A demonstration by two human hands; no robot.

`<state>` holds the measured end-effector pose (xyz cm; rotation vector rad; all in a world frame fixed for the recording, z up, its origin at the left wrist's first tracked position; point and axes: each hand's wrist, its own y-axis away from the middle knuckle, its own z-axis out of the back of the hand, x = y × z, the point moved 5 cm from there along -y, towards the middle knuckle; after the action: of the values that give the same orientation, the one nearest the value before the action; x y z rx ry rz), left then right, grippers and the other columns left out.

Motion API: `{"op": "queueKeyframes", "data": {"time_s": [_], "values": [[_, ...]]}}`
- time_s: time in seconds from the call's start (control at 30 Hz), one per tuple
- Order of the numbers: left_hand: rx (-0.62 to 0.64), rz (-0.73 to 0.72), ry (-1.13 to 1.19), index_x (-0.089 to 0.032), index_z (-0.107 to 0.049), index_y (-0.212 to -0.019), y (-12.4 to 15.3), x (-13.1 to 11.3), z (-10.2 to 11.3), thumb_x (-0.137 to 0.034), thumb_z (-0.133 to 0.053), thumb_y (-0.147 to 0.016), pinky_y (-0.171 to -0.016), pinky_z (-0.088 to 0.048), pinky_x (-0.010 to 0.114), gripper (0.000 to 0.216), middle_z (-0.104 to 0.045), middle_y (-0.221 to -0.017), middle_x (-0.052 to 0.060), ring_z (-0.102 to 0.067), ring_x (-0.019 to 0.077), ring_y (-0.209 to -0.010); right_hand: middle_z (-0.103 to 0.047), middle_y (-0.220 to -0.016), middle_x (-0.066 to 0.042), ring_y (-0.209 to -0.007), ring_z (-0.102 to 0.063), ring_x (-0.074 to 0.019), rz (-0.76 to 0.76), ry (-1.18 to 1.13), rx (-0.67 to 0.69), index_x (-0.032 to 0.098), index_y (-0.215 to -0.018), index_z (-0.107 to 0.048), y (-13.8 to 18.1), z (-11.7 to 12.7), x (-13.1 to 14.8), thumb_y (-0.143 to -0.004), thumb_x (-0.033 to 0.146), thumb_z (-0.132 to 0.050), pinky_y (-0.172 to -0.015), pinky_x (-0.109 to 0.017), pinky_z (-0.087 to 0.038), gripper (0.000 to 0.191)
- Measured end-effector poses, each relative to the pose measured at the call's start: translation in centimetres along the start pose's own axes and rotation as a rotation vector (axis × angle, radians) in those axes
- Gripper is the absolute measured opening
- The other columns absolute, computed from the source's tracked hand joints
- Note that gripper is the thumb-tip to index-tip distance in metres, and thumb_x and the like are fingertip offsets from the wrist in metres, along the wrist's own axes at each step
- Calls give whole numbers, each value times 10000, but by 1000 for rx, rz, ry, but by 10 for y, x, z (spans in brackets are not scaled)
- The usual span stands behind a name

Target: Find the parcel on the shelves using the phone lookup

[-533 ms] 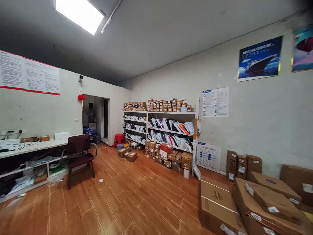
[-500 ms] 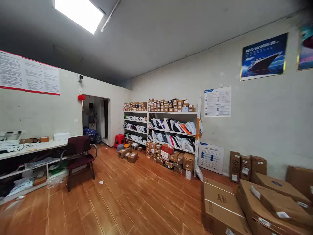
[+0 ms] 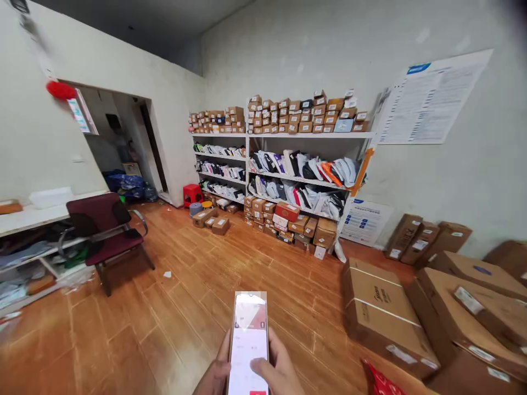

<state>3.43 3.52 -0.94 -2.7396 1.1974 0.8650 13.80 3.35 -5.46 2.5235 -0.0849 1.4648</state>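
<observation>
Phone [image 3: 248,343] upright at bottom centre of view, lit screen facing camera, over wooden floor [image 3: 185,307]. Left hand [image 3: 214,378] curled round phone's left edge, gripping. Right hand [image 3: 280,370] wrapped round right edge, thumb resting on screen. Cardboard boxes [image 3: 382,315] right of phone; shelving [image 3: 288,164] far beyond phone; maroon chair [image 3: 105,227] left of phone.

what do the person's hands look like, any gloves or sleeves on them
Both hands are bare: no gloves, and no rings, watch or markings show. The left hand shows only partly at the bottom edge of the head view, fingers mostly hidden. The right hand shows its thumb and a few fingers. Both are cut off at the frame edge, so any sleeves cannot be seen.
</observation>
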Motion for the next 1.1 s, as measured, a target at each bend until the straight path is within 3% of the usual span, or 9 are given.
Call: {"op": "queueKeyframes", "data": {"time_s": [0.13,0.3,0.5,0.67,0.8,0.97,1.1], "values": [[36,1,42,-332,-551,-1209,-86,-42,22,-296,-596,-683,-961,-410,403,530,-658,-1108,20,-558,277,-1112,-690,-691,-10,-619,-579,-191,30,32,-75,174,-892,-638,-97,-3,18,-544,336,-734,-583,-287,-416,396],[28,-131,13,-310,-532,-1245,-172,-109,58,-323,-576,-708,-1044,-329,402,538,-558,-1281,14,-454,287,-1230,-647,-632,5,-604,-571,-184,-85,8,-79,180,-865,-613,-216,-25,40,-574,588,-685,-595,-291,-438,506],[-59,-233,-26,-295,-479,-1294,-252,-191,103,-334,-532,-760,-1105,-227,347,538,-509,-1342,-22,-309,241,-1336,-693,-774,-26,-664,-590,-195,-78,49,70,165,-970,-575,-338,-71,49,-610,341,-665,-613,-298,-444,411],[-13,-220,25,-361,-521,-1250,-327,-261,140,-317,-538,-757,-1111,-200,341,496,-527,-1323,-63,-291,234,-1347,-714,-896,-62,-771,-628,-236,-30,95,42,162,-1004,-559,-446,-96,41,-619,284,-641,-678,-331,-456,412],[46,-158,24,-380,-540,-1229,-390,-327,160,-332,-540,-761,-1109,-190,330,471,-534,-1313,-83,-268,229,-1357,-720,-884,-51,-801,-642,-249,-94,-7,-27,162,-1072,-556,-523,-116,46,-642,330,-612,-722,-345,-474,465],[39,-123,-99,-391,-554,-1210,-462,-403,180,-337,-585,-752,-1061,-285,336,462,-529,-1320,-80,-341,249,-1319,-723,-997,-27,-912,-635,-220,-76,-130,-40,199,-1120,-551,-601,-136,66,-648,299,-582,-820,-304,-464,483],[45,-50,-147,-381,-537,-1231,-518,-437,191,-327,-569,-770,-995,-360,334,466,-545,-1305,-64,-409,250,-1272,-708,-1052,-18,-988,-607,-234,-40,-51,-22,214,-1134,-573,-658,-131,78,-669,269,-530,-804,-309,-468,470]]}}
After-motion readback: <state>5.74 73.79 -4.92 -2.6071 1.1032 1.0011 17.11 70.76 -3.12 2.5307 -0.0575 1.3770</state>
